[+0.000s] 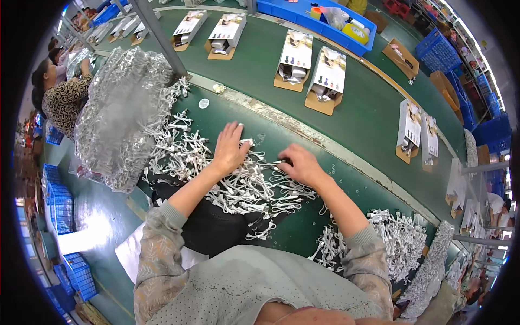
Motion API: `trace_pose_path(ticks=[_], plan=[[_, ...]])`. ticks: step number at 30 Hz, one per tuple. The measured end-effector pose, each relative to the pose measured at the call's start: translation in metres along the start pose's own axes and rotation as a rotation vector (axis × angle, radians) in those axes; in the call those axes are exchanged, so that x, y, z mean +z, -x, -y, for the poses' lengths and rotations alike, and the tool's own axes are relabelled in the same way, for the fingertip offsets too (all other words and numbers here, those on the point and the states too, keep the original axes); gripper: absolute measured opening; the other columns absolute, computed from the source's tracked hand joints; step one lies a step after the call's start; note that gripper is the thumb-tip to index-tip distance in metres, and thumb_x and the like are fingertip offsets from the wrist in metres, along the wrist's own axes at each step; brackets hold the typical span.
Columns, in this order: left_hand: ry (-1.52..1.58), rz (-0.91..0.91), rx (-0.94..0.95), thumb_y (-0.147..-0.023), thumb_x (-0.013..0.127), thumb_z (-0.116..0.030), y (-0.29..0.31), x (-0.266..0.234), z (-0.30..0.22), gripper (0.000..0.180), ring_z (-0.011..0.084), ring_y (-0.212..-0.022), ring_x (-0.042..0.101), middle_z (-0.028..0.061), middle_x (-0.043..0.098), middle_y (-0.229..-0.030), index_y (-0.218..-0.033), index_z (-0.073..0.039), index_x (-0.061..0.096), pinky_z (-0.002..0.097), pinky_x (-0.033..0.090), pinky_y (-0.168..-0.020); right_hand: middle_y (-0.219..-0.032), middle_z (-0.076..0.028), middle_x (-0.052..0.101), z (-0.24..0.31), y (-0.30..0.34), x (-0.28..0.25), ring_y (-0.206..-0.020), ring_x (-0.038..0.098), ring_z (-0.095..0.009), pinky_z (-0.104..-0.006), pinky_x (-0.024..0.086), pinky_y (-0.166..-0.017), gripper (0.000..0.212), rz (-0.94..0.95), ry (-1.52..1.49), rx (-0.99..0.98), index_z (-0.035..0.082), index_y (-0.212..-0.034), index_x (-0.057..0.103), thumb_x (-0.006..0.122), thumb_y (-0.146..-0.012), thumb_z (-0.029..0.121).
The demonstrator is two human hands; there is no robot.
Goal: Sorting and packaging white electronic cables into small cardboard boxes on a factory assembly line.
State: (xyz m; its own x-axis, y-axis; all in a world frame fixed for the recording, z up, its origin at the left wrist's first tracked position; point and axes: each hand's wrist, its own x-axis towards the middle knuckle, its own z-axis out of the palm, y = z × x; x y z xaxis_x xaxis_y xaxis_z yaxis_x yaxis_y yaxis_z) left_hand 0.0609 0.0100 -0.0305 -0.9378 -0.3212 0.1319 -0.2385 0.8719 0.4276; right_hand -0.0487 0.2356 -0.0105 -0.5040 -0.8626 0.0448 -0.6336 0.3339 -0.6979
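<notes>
A large heap of short white cables (244, 187), each folded into a small bundle, spreads over the green work table in front of me. My left hand (230, 149) lies on the upper part of the heap with its fingers stretched out. A white cable plug (247, 142) shows beside its thumb. To the right, my right hand (300, 164) is curled, thumb and fingers pinched on the end of a white cable (269, 162). The fingertips are partly hidden there. Some black fabric (208, 219) lies under the near side of the heap.
A tall pile of silvery bagged items (122, 116) stands left, beside a metal post (157, 35). More cables (401, 238) lie right. Beyond a worn ledge (325, 143), a green conveyor (246, 70) carries open printed boxes (327, 76); a blue tray (319, 24) sits farther back. A co-worker (62, 100) is at left.
</notes>
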Motion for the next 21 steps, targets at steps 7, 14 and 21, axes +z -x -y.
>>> trace_pose_path(ticks=[7,14,21], plan=[[-0.037,-0.402,-0.08,-0.083,0.055,-0.02,-0.072,-0.028,0.054,0.031,0.0369,-0.101,0.053,0.0213,0.057,-0.107,-0.104,0.002,0.055,0.0426,0.041,-0.09,-0.074,-0.006,0.063,0.002,0.006,-0.029,-0.064,0.059,-0.014,-0.0276,0.049,-0.06,0.021,-0.185,-0.326,0.353,0.002,-0.095,0.062,0.064,-0.081,0.018],[-0.225,-0.47,-0.1,-0.082,0.053,-0.019,-0.087,0.003,0.071,0.039,0.0311,-0.119,0.041,0.0157,0.049,-0.122,-0.117,0.0,0.049,0.0432,0.029,-0.101,-0.078,-0.004,0.064,-0.033,-0.026,-0.06,-0.065,0.059,-0.008,-0.0205,0.051,-0.058,0.02,-0.432,-1.103,0.547,0.0,-0.091,0.063,0.067,-0.082,0.018],[-0.301,-0.466,-0.118,-0.081,0.053,-0.018,-0.08,-0.001,0.07,0.037,0.0307,-0.118,0.042,0.0154,0.049,-0.12,-0.114,0.0,0.05,0.0429,0.031,-0.1,-0.075,-0.007,0.063,-0.074,-0.063,-0.06,-0.062,0.06,-0.01,-0.0216,0.051,-0.054,0.02,-0.952,-0.808,0.605,-0.004,-0.088,0.062,0.064,-0.082,0.015]])
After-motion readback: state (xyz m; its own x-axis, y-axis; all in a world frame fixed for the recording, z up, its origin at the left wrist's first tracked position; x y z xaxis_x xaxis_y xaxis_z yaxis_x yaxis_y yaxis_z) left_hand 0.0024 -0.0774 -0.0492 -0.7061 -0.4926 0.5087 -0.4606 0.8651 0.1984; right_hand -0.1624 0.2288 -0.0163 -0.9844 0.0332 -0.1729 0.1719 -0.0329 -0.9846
